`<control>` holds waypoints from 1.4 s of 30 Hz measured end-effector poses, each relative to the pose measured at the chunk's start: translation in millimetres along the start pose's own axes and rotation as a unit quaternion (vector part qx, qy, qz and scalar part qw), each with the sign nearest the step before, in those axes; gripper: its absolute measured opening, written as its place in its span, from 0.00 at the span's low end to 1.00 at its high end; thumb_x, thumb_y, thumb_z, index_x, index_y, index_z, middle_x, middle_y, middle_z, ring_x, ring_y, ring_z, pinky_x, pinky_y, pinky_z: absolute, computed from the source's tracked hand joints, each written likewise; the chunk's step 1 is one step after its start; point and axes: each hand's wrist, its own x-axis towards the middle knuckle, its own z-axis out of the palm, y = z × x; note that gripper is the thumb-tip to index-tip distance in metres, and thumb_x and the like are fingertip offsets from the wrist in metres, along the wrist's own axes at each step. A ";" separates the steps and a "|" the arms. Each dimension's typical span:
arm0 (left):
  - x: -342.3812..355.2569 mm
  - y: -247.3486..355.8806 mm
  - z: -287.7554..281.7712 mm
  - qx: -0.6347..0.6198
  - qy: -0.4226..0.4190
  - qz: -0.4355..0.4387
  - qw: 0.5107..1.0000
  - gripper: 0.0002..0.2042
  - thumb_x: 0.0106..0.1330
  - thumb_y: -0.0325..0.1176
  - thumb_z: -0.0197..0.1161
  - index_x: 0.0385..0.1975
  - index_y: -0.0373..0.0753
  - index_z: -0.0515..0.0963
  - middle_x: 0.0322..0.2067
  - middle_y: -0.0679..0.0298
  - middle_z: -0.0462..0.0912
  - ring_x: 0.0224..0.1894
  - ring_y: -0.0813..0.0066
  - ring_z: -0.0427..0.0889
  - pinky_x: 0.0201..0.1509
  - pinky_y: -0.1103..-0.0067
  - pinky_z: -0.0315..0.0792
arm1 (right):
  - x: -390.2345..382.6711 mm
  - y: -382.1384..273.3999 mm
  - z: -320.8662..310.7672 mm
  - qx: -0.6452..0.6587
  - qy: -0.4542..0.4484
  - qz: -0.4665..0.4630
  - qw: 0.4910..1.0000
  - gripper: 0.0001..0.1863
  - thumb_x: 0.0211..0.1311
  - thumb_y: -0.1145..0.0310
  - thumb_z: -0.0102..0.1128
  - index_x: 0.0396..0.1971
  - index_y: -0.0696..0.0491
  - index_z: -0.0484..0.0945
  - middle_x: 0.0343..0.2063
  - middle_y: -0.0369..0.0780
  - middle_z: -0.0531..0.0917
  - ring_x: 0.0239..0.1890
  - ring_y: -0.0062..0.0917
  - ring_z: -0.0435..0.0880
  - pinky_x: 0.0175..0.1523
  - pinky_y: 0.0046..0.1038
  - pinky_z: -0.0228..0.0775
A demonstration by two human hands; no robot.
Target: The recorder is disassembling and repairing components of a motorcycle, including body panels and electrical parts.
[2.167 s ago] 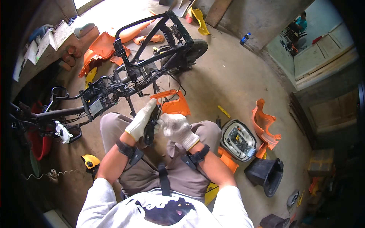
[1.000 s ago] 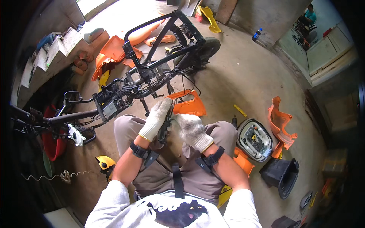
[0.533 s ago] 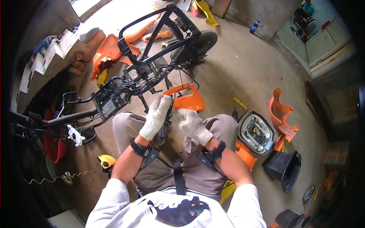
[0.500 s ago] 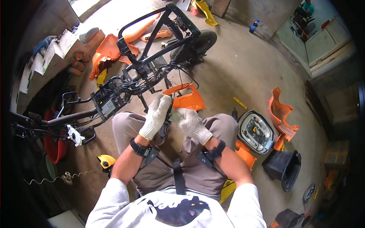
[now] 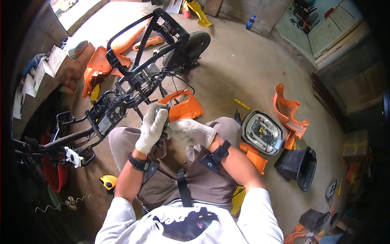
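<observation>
My left hand (image 5: 152,127), in a white knitted glove, is closed around a small black part (image 5: 163,137) held above my lap between the knees. My right hand (image 5: 191,131), also gloved, reaches across to that part from the right with its fingertips closed against it. Just beyond both hands lies an orange panel (image 5: 187,109) with dark cables over it. The bare black two-wheeler frame (image 5: 146,57) runs diagonally past it, with wiring, a metal box (image 5: 105,124) and a rear wheel (image 5: 195,44).
Orange fairings (image 5: 284,107), an oval lamp housing (image 5: 262,132) and a black bin (image 5: 294,168) lie to my right. A yellow piece (image 5: 108,182) and red basin (image 5: 55,175) are left. A bottle (image 5: 250,22) stands by the far wall; a partly visible person sits through the doorway.
The view has shifted, moving the scene leftward. My right hand has turned flatter and sideways against the black part; my left hand keeps its hold.
</observation>
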 end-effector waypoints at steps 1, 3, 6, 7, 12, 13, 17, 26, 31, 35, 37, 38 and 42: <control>-0.8 1.0 -0.4 0.000 0.001 -0.003 1.000 0.13 0.73 0.39 0.53 0.48 0.36 0.75 0.27 0.66 0.78 0.26 0.81 0.75 0.31 0.80 0.72 | 1.1 3.1 1.1 -0.006 0.024 0.018 1.000 0.17 0.71 0.58 0.49 0.29 0.53 0.79 0.12 0.29 0.69 0.12 0.17 0.66 0.17 0.21 0.56; -1.6 3.2 -1.2 -0.011 -0.008 -0.026 1.000 0.14 0.74 0.40 0.53 0.47 0.36 0.75 0.26 0.66 0.78 0.26 0.82 0.75 0.30 0.79 0.72 | 7.2 12.0 2.1 -0.253 0.040 -0.202 0.945 0.17 0.70 0.59 0.49 0.32 0.56 0.79 0.16 0.37 0.74 0.18 0.26 0.73 0.24 0.27 0.66; -2.6 5.9 -2.3 0.001 -0.013 -0.045 0.999 0.15 0.74 0.41 0.53 0.46 0.35 0.75 0.26 0.67 0.78 0.25 0.82 0.74 0.30 0.80 0.72 | 17.9 25.8 0.6 -0.333 0.122 -0.194 0.915 0.16 0.69 0.61 0.50 0.36 0.58 0.80 0.27 0.48 0.81 0.32 0.40 0.82 0.40 0.37 0.75; -2.5 5.9 -2.6 -0.003 -0.015 -0.037 0.999 0.15 0.75 0.43 0.53 0.45 0.35 0.75 0.25 0.67 0.77 0.25 0.82 0.73 0.29 0.81 0.70 | 22.6 29.0 1.9 -0.331 0.119 -0.191 0.916 0.16 0.69 0.61 0.50 0.36 0.58 0.80 0.27 0.48 0.81 0.32 0.40 0.82 0.40 0.37 0.75; 0.0 -3.4 -5.2 0.006 -0.024 -0.037 0.999 0.16 0.76 0.46 0.50 0.45 0.38 0.76 0.27 0.71 0.74 0.26 0.84 0.71 0.30 0.83 0.67 | 18.7 33.1 13.1 -0.451 0.206 -0.265 0.827 0.14 0.66 0.61 0.54 0.36 0.57 0.82 0.33 0.52 0.85 0.40 0.50 0.83 0.45 0.45 0.75; 1.0 -6.5 -5.6 -0.009 -0.023 -0.051 0.998 0.17 0.76 0.47 0.50 0.45 0.38 0.76 0.27 0.71 0.74 0.26 0.84 0.71 0.29 0.84 0.66 | 17.8 31.5 17.4 -0.478 0.220 -0.281 0.802 0.14 0.64 0.60 0.56 0.41 0.54 0.82 0.30 0.51 0.85 0.38 0.49 0.85 0.44 0.45 0.76; 4.8 -16.7 -4.5 -0.079 -0.027 -0.076 0.994 0.17 0.76 0.49 0.51 0.40 0.40 0.78 0.27 0.71 0.76 0.25 0.86 0.71 0.28 0.85 0.67 | 9.3 22.4 21.1 -0.652 0.226 -0.262 0.674 0.10 0.59 0.65 0.59 0.37 0.53 0.80 0.23 0.47 0.83 0.27 0.44 0.84 0.34 0.43 0.76; 6.0 -2.3 9.2 -0.044 0.004 -0.115 0.992 0.17 0.75 0.48 0.52 0.36 0.41 0.77 0.24 0.70 0.74 0.24 0.83 0.71 0.27 0.80 0.67 | 5.4 9.9 15.5 -0.784 0.166 -0.206 0.561 0.14 0.47 0.62 0.59 0.22 0.59 0.81 0.22 0.53 0.83 0.26 0.44 0.85 0.31 0.44 0.76; -6.4 7.7 10.1 0.053 -0.041 0.035 0.997 0.15 0.74 0.42 0.53 0.41 0.33 0.75 0.24 0.68 0.76 0.27 0.81 0.73 0.32 0.78 0.69 | -2.6 14.1 -5.0 -0.322 0.100 -0.078 0.938 0.11 0.63 0.64 0.52 0.33 0.53 0.82 0.35 0.39 0.86 0.39 0.26 0.84 0.44 0.32 0.74; -12.8 11.5 9.6 0.065 -0.084 0.082 0.991 0.12 0.73 0.38 0.54 0.44 0.35 0.75 0.25 0.67 0.77 0.29 0.82 0.74 0.33 0.79 0.70 | -14.8 29.2 -5.1 -0.050 0.084 -0.068 0.993 0.12 0.67 0.58 0.55 0.37 0.49 0.83 0.26 0.27 0.80 0.28 0.14 0.74 0.31 0.24 0.65; -15.4 9.4 7.3 0.023 -0.090 0.037 0.995 0.11 0.73 0.38 0.55 0.44 0.36 0.75 0.26 0.68 0.77 0.29 0.82 0.74 0.33 0.79 0.69 | -21.1 30.8 4.9 -0.036 0.041 -0.077 0.996 0.11 0.69 0.60 0.55 0.38 0.49 0.82 0.24 0.26 0.76 0.26 0.12 0.72 0.29 0.23 0.63; -14.9 7.6 6.9 0.011 -0.079 0.027 0.996 0.11 0.73 0.38 0.55 0.44 0.37 0.75 0.27 0.69 0.78 0.28 0.82 0.74 0.32 0.80 0.69 | -25.2 27.1 8.0 -0.018 0.027 -0.059 0.998 0.11 0.69 0.60 0.55 0.38 0.50 0.82 0.23 0.26 0.75 0.25 0.10 0.70 0.27 0.22 0.60; -8.7 -4.7 4.8 -0.161 -0.061 -0.045 0.984 0.14 0.75 0.45 0.52 0.44 0.40 0.76 0.27 0.70 0.77 0.25 0.82 0.73 0.28 0.81 0.69 | -41.1 23.5 14.4 0.085 -0.071 -0.052 0.993 0.11 0.70 0.58 0.56 0.39 0.48 0.82 0.20 0.23 0.69 0.19 0.06 0.63 0.21 0.15 0.50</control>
